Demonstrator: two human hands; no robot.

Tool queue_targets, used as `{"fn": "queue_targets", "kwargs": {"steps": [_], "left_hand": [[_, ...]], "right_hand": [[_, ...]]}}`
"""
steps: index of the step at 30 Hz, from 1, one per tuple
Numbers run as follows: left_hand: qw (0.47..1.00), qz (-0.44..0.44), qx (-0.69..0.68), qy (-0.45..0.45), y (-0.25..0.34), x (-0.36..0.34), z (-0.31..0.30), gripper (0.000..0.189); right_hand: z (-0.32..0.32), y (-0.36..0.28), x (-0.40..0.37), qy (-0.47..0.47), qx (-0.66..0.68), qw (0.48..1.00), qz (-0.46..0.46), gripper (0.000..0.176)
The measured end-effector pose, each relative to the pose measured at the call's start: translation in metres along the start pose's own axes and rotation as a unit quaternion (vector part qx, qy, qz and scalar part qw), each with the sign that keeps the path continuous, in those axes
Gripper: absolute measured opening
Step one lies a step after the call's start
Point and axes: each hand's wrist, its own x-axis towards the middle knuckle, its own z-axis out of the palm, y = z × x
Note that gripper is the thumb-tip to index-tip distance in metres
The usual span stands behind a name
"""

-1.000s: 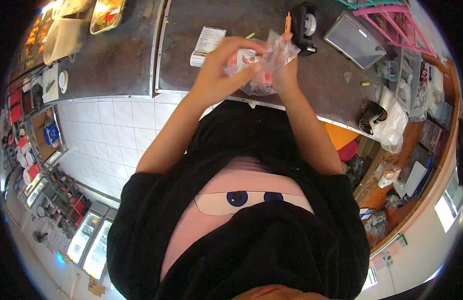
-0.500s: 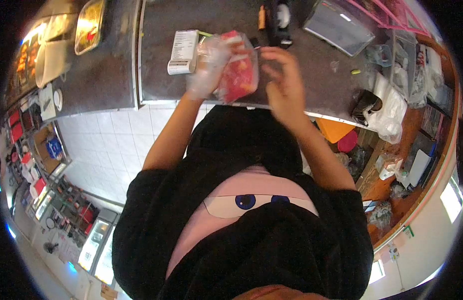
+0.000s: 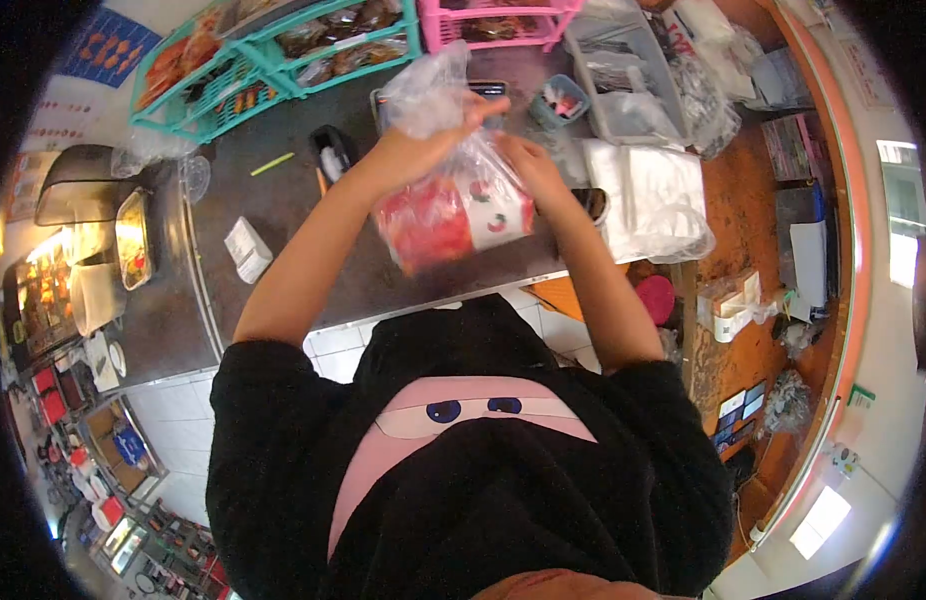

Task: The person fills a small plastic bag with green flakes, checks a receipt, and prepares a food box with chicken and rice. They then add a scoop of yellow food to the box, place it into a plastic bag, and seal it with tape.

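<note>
A clear plastic bag [image 3: 453, 215] with red and white contents hangs over the dark counter [image 3: 283, 190] in front of me. My left hand [image 3: 433, 145], partly covered by crumpled clear plastic [image 3: 428, 90], grips the bag's top from the left. On the right, my right hand [image 3: 531, 165] has its fingers closed on the bag's gathered upper edge. Both hands are close together above the red contents. A curled paper receipt [image 3: 248, 250] lies to the left of the bag.
Teal baskets [image 3: 273, 65] and a pink basket [image 3: 498, 12] of packaged food line the back. A grey bin [image 3: 628, 85], a small blue-grey cup [image 3: 560, 102] and white plastic bags [image 3: 648, 195] are at the right. A black object [image 3: 333, 150] and green strip [image 3: 273, 164] lie left.
The view has shifted right. The red contents now hang inside a clear bag below my hands, and my right hand, earlier apart with spread fingers, has closed on the bag.
</note>
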Motion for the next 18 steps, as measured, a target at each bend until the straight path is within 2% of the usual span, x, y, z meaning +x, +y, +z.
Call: {"fn": "queue_targets", "kwargs": {"steps": [1, 2, 3, 4, 5, 7, 8, 9, 10, 11, 12, 13, 14, 15, 17, 18], "left_hand": [[0.997, 0.047, 0.034, 0.052, -0.006, 0.015, 0.010, 0.043], [0.968, 0.088, 0.218, 0.093, -0.006, 0.018, 0.020, 0.044], [0.900, 0.124, 0.395, 0.135, -0.005, 0.011, 0.031, 0.045], [0.865, 0.115, 0.456, 0.175, -0.006, 0.005, 0.044, 0.047], [0.825, 0.102, 0.513, 0.213, -0.007, 0.000, 0.056, 0.052], [0.815, 0.079, 0.483, 0.309, -0.026, -0.010, 0.063, 0.053], [0.809, 0.062, 0.465, 0.353, -0.034, -0.022, 0.066, 0.054], [0.807, 0.051, 0.455, 0.374, -0.035, -0.037, 0.072, 0.055], [0.801, 0.045, 0.444, 0.400, -0.035, -0.049, 0.074, 0.057], [0.828, 0.011, 0.386, 0.406, -0.045, -0.061, 0.072, 0.056], [0.851, -0.026, 0.326, 0.410, -0.061, -0.079, 0.069, 0.055], [0.860, -0.049, 0.314, 0.400, -0.064, -0.094, 0.069, 0.053], [0.867, -0.071, 0.303, 0.389, -0.068, -0.110, 0.069, 0.052], [0.863, -0.077, 0.341, 0.365, -0.062, -0.123, 0.068, 0.050], [0.840, -0.097, 0.427, 0.321, -0.051, -0.148, 0.068, 0.045], [0.840, -0.115, 0.404, 0.344, -0.058, -0.169, 0.066, 0.046]], "right_hand": [[0.009, 0.008, -0.026, 0.178, -0.037, 0.972, -0.148, 0.033], [0.016, 0.025, -0.059, 0.208, -0.075, 0.949, -0.226, 0.028], [0.023, 0.043, -0.092, 0.243, -0.117, 0.915, -0.299, 0.024], [0.018, 0.065, -0.115, 0.140, -0.159, 0.931, -0.299, 0.019], [0.010, 0.055, -0.139, -0.020, -0.197, 0.940, -0.278, 0.016], [-0.028, 0.072, -0.139, -0.109, -0.286, 0.923, -0.234, 0.014], [-0.051, 0.082, -0.112, 0.033, -0.234, 0.934, -0.267, 0.014], [-0.087, 0.090, -0.076, 0.177, -0.323, 0.889, -0.271, 0.016], [-0.119, 0.076, -0.049, 0.244, -0.298, 0.896, -0.221, 0.018], [-0.147, 0.039, -0.027, 0.282, -0.472, 0.833, -0.067, 0.017], [-0.170, 0.034, 0.003, 0.324, -0.435, 0.806, -0.237, 0.015], [-0.203, 0.028, 0.038, 0.268, -0.469, 0.785, -0.304, 0.017], [-0.216, 0.018, 0.063, 0.261, -0.574, 0.682, -0.371, 0.021], [-0.234, 0.020, 0.095, 0.199, -0.603, 0.679, -0.367, 0.025], [-0.254, 0.019, 0.151, 0.053, -0.681, 0.695, -0.225, 0.027], [-0.248, 0.015, 0.169, 0.088, -0.755, 0.632, -0.150, 0.029]]}}
